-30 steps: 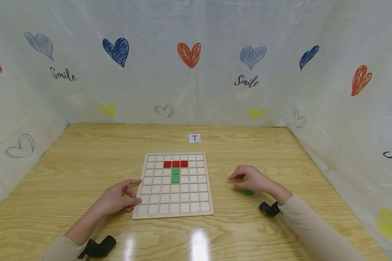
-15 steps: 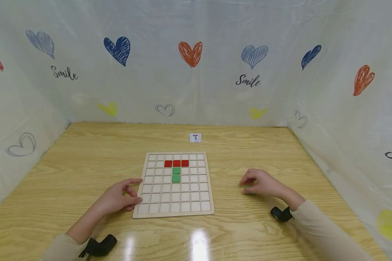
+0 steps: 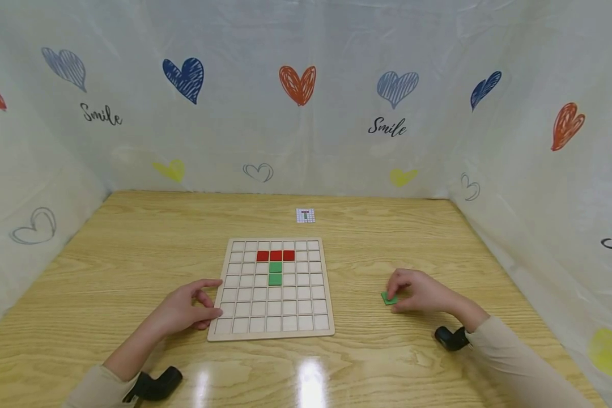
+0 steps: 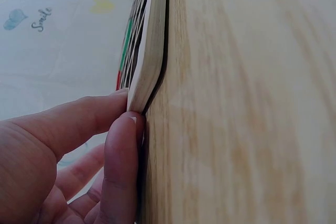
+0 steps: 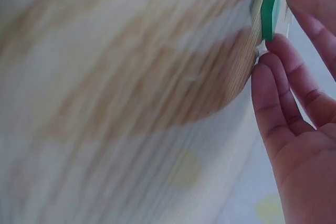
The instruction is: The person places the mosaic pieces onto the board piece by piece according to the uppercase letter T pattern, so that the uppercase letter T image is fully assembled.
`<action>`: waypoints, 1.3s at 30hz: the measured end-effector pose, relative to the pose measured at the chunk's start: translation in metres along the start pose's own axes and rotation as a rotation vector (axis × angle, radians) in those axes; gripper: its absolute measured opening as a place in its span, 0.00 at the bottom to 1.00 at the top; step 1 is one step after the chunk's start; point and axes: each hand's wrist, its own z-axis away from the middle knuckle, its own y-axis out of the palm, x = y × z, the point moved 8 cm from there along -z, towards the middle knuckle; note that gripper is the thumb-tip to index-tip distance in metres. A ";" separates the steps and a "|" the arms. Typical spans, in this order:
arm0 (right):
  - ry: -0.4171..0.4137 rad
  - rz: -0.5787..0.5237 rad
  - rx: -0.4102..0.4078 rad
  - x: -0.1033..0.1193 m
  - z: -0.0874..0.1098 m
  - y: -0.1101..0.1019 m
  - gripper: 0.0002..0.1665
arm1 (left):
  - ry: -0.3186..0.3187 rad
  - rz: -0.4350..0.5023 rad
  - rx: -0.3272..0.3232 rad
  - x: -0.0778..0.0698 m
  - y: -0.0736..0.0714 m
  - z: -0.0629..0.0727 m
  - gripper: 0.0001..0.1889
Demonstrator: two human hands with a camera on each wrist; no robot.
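Note:
A wooden grid board [image 3: 271, 331] lies flat on the table, with three red tiles [image 3: 276, 255] in a row and two green tiles [image 3: 275, 279] below the middle one. My left hand [image 3: 183, 309] rests at its left edge, index finger and thumb extended and touching the rim; the left wrist view shows both fingertips against the board [image 4: 149, 61]. To the right of the board, a loose green tile [image 3: 385, 298] lies on the table. My right hand [image 3: 418, 292] holds it between curled fingertips, partly covering it. The right wrist view shows fingertips at the green tile's edges [image 5: 270, 11].
A small printed card [image 3: 305, 215] with a red and green T pattern lies behind the board. Black wrist cameras [image 3: 158, 384] hang under both forearms. A pale curtain [image 3: 336, 153] printed with hearts encloses the back and sides of the table [image 3: 367, 351].
My right hand has moved right and toward me, and its fingertips have come onto the loose green tile. My left hand and the board stay where they were.

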 end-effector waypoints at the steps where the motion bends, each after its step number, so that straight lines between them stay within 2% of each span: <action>1: -0.003 0.005 -0.001 -0.001 0.001 -0.001 0.08 | 0.001 0.001 0.000 0.000 0.000 0.000 0.36; 8: 0.008 0.013 -0.003 -0.004 0.003 -0.002 0.05 | 0.008 0.001 0.004 0.000 0.000 0.000 0.36; 17: 0.028 0.047 -0.016 -0.001 -0.005 0.001 0.05 | 0.009 0.002 0.003 0.000 0.000 0.000 0.36; 32: 0.001 -0.007 -0.042 0.010 -0.036 0.011 0.06 | 0.011 0.007 0.005 0.000 0.000 0.001 0.36; 39: 0.040 -0.048 -0.050 0.015 -0.048 0.015 0.06 | 0.013 0.011 0.011 0.000 0.000 0.000 0.36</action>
